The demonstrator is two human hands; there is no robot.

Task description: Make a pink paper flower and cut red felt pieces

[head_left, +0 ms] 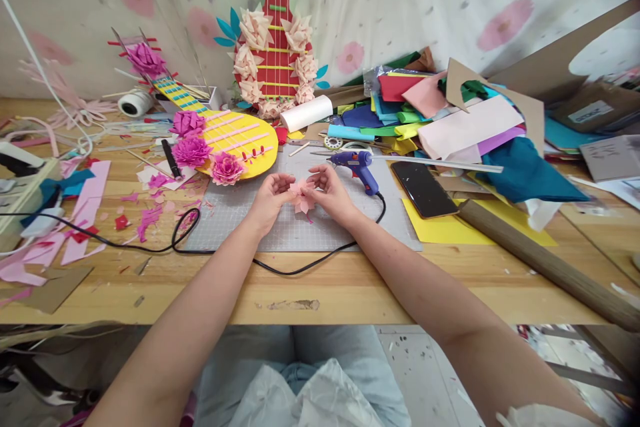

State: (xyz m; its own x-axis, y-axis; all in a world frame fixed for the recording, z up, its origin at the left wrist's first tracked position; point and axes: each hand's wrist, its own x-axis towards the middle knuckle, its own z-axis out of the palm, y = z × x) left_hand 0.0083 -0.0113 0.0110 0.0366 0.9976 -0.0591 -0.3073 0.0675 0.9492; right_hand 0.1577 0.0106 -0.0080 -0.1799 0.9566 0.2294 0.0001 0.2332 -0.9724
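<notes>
My left hand (270, 199) and my right hand (327, 190) meet over a grey cutting mat (300, 230), and both pinch a small pale pink paper flower (303, 198) between their fingertips. Just beyond my right hand a blue glue gun (356, 165) rests on the mat, its black cord (220, 255) looping toward the table's front. Left of my hands lies a yellow paper guitar (240, 140) with magenta and pink flowers (227, 168) stuck on it.
A red paper guitar (277, 47) with cream flowers leans on the back wall. A pile of coloured paper sheets (450, 120) fills the right side, with a black phone (423, 188) and a long wooden stick (545, 263) in front. Pink scraps (85, 213) litter the left.
</notes>
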